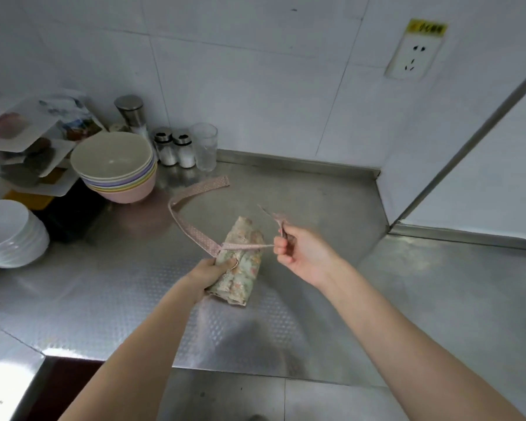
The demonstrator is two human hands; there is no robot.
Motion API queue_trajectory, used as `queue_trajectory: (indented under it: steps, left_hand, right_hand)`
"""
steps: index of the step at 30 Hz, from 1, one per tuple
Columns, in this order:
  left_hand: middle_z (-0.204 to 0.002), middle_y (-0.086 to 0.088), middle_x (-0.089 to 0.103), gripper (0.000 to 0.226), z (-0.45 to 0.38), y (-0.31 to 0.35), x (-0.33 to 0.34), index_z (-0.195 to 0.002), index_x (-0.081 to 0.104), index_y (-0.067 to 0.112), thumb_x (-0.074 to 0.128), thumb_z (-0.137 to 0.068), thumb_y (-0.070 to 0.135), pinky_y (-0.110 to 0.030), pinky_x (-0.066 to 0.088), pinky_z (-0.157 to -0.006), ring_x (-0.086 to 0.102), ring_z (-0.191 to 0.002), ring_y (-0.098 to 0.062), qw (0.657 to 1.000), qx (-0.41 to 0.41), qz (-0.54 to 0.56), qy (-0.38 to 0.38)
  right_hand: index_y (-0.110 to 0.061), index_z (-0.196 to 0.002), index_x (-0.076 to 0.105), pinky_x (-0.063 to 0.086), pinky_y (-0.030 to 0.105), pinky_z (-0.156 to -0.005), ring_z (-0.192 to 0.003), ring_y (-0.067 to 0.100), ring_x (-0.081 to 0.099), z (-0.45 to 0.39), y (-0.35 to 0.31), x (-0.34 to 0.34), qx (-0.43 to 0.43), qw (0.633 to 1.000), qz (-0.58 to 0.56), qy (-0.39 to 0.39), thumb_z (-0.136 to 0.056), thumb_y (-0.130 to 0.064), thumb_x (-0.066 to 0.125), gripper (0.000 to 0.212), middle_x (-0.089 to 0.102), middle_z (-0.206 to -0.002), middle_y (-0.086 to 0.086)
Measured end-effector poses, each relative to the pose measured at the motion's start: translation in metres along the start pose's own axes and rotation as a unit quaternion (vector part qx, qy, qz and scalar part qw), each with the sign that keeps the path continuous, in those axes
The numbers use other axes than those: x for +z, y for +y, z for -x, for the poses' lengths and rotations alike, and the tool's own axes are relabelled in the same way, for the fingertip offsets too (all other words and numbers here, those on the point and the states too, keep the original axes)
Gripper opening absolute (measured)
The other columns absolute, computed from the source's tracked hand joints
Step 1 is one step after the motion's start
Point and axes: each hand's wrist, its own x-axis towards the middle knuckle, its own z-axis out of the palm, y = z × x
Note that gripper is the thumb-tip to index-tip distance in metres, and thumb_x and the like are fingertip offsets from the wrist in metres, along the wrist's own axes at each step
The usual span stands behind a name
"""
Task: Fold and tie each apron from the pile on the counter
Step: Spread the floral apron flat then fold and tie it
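Both our forearms reach up from the bottom of the frame to the rolled apron (240, 262) at its centre, on the steel counter (331, 208). Our left hand (213, 270) curls round the roll's near left side, pinning it. Our right hand (298, 249), just right of the roll, pinches one pink strap (249, 247) pulled taut across the bundle. The other strap end (192, 196) trails loose toward the stacked bowls (116, 165) at left. We judge the folding done and the tie only started: no knot shows yet. We see no pile of further aprons anywhere in frame, so we cannot tell how many remain.
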Motion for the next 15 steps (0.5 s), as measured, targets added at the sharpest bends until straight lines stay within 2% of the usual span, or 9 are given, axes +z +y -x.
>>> queue_trajectory:
  steps: [2,5,8,9,11,12,13,15]
  left_hand:
    - [-0.088,-0.007,0.065,0.037,0.003,0.008,-0.007,-0.117,0.055,-0.002,0.059,-0.090,0.023,-0.021,0.055,-0.052,0.063,-0.070,-0.016,0.999,0.007,0.041,-0.012]
    - [-0.087,-0.006,0.069,0.034,0.008,0.019,-0.013,-0.118,0.056,0.001,0.058,-0.090,0.021,-0.025,0.057,-0.059,0.068,-0.066,-0.013,0.995,0.030,0.082,-0.044]
    - [-0.087,-0.004,0.073,0.033,0.019,0.035,-0.019,-0.119,0.056,0.006,0.057,-0.090,0.021,-0.026,0.058,-0.066,0.071,-0.075,-0.014,0.986,0.082,0.078,-0.125]
    - [-0.092,-0.005,0.073,0.041,0.022,0.040,-0.023,-0.119,0.056,0.006,0.063,-0.084,0.027,-0.027,0.058,-0.068,0.071,-0.079,-0.015,0.981,0.095,0.064,-0.154]
    - [-0.101,-0.009,0.072,0.073,0.031,0.047,-0.032,-0.115,0.060,0.009,0.084,-0.056,0.045,-0.029,0.058,-0.072,0.070,-0.088,-0.019,0.974,0.102,0.018,-0.203]
    - [-0.104,-0.009,0.071,0.083,0.035,0.050,-0.037,-0.113,0.062,0.011,0.088,-0.044,0.051,-0.028,0.058,-0.073,0.070,-0.091,-0.020,0.967,0.109,-0.012,-0.228]
    - [-0.105,-0.009,0.071,0.084,0.040,0.053,-0.040,-0.111,0.062,0.013,0.089,-0.041,0.052,-0.027,0.057,-0.075,0.069,-0.093,-0.019,0.959,0.117,-0.045,-0.256]
    - [-0.103,-0.002,0.072,0.065,0.054,0.063,-0.038,-0.111,0.063,0.011,0.084,-0.057,0.040,-0.021,0.054,-0.076,0.068,-0.093,-0.013,0.934,0.137,-0.114,-0.309]
  right_hand:
    - [-0.016,-0.069,0.038,0.018,0.014,-0.026,-0.029,0.006,0.034,-0.007,0.009,-0.019,0.023,0.998,-0.058,0.026,-0.102,-0.016,0.030,0.034,0.038,-0.037,-0.003]
    - [-0.014,-0.069,0.038,0.019,0.013,-0.027,-0.029,0.008,0.035,-0.012,0.026,-0.042,0.059,0.991,-0.102,0.060,-0.101,-0.010,0.027,0.034,0.039,-0.038,-0.001]
    - [-0.008,-0.070,0.041,0.021,0.014,-0.026,-0.029,0.009,0.037,-0.009,0.038,-0.048,0.096,0.985,-0.126,0.066,-0.100,-0.006,0.028,0.033,0.042,-0.039,0.003]
    - [-0.006,-0.070,0.042,0.022,0.014,-0.026,-0.028,0.009,0.038,-0.011,0.040,-0.049,0.108,0.983,-0.129,0.071,-0.099,-0.005,0.029,0.032,0.043,-0.040,0.004]
    - [-0.003,-0.071,0.044,0.023,0.013,-0.025,-0.028,0.010,0.040,-0.015,0.042,-0.048,0.131,0.981,-0.108,0.092,-0.099,-0.003,0.031,0.031,0.044,-0.042,0.006]
    - [-0.002,-0.071,0.045,0.023,0.013,-0.025,-0.027,0.010,0.040,-0.015,0.042,-0.046,0.145,0.980,-0.095,0.100,-0.099,-0.002,0.030,0.032,0.044,-0.044,0.007]
    - [-0.001,-0.071,0.046,0.025,0.012,-0.025,-0.026,0.010,0.041,-0.016,0.042,-0.045,0.156,0.979,-0.068,0.114,-0.099,0.000,0.029,0.032,0.045,-0.047,0.007]
    - [0.000,-0.073,0.048,0.032,0.011,-0.027,-0.026,0.011,0.045,-0.008,0.039,-0.044,0.141,0.986,0.010,0.087,-0.099,0.002,0.027,0.033,0.050,-0.046,0.008]
